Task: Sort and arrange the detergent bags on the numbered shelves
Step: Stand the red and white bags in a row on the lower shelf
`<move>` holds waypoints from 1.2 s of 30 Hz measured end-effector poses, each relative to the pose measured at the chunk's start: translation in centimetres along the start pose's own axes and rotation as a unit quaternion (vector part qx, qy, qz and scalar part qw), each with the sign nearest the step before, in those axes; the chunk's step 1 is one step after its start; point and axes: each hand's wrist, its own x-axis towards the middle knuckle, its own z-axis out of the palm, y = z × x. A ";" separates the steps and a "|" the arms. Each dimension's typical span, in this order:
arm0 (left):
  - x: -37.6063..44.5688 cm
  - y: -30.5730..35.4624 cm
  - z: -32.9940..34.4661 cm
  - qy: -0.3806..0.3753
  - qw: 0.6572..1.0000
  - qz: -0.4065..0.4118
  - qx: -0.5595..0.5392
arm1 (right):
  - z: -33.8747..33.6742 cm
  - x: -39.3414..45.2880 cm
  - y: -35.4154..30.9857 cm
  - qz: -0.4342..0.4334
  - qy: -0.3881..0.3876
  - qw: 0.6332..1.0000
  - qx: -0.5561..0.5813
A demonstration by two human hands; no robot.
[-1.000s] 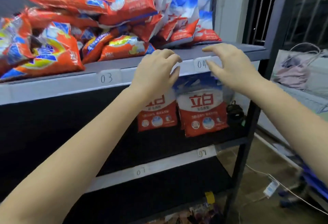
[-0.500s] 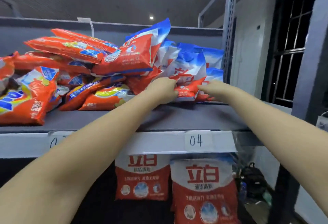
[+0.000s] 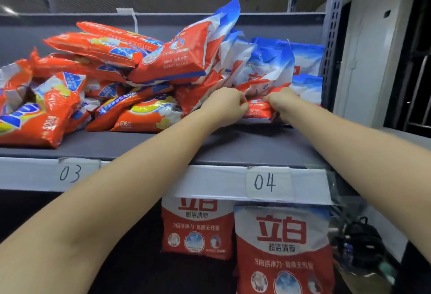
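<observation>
A heap of detergent bags covers the grey shelf point(image 3: 233, 146) labelled 03 point(image 3: 70, 173) and 04 point(image 3: 264, 183). Orange-red bags with yellow print point(image 3: 144, 116) lie on the left; red, white and blue bags point(image 3: 270, 69) are piled on the right above label 04. My left hand point(image 3: 224, 107) and my right hand point(image 3: 279, 101) both pinch the bottom edge of one red-white-blue bag point(image 3: 258, 109) at the front of the right pile, fingers curled round it. Two upright bags of the same kind point(image 3: 282, 247) stand on the shelf below.
A perforated grey upright point(image 3: 331, 37) closes the shelf on the right, with a wall and barred window beyond. A dark bag or backpack point(image 3: 359, 247) sits low on the right beside the rack. A bare strip of shelf runs in front of the piles.
My hands rose from the shelf's front edge to the right pile and closed on a bag's lower edge. The view tilted up and moved closer to the shelf.
</observation>
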 end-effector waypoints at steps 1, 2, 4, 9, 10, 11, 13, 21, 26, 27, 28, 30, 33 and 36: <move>0.0 -0.1 0.0 0.009 1.000 -0.004 -0.005 | -0.2 -0.3 -0.1 -0.002 0.004 1.000 0.006; -0.1 -0.2 -0.1 0.019 1.000 -0.009 -0.011 | -0.4 -0.3 -0.1 -0.006 0.008 1.000 0.014; -0.2 -0.2 -0.2 0.043 0.999 -0.014 -0.030 | -1.1 -1.0 -0.3 -0.007 0.016 1.000 0.019; -0.4 0.3 -1.0 0.070 0.994 -0.044 -0.072 | -4.2 -4.1 -0.8 -0.019 0.064 0.997 0.048; -0.6 0.4 -1.2 0.063 0.994 -0.052 -0.072 | -4.8 -4.9 -0.9 -0.022 0.068 0.996 0.056; -0.8 0.4 -1.3 0.054 0.994 -0.056 -0.071 | -5.4 -5.8 -1.0 -0.023 0.068 0.995 0.069; -1.0 0.4 -1.6 0.022 0.995 -0.068 -0.075 | -6.8 -7.9 -1.2 -0.032 0.071 0.992 0.095; -3.7 1.6 -2.1 -0.151 0.947 -0.104 -0.264 | -11.8 -17.6 -2.0 -0.111 0.092 0.981 0.132; -5.9 2.5 -3.6 -0.232 0.829 -0.113 -0.497 | -12.1 -23.4 -1.1 -0.144 0.102 0.974 0.140; -6.4 2.4 -3.6 -0.244 0.806 -0.116 -0.527 | -12.0 -24.6 -0.9 -0.157 0.102 0.970 0.154; -7.2 2.4 -4.0 -0.246 0.790 -0.114 -0.550 | -11.9 -25.8 -0.8 -0.170 0.100 0.965 0.171; -9.0 2.4 -5.2 -0.247 0.761 -0.101 -0.591 | -11.5 -28.4 -0.6 -0.186 0.095 0.957 0.204; -12.6 2.8 -7.6 -0.217 0.756 -0.087 -0.611 | -10.6 -31.7 0.2 -0.203 0.090 0.947 0.230; -16.4 2.5 -8.9 -0.158 0.750 -0.077 -0.637 | -9.6 -34.9 1.3 -0.196 0.088 0.947 0.240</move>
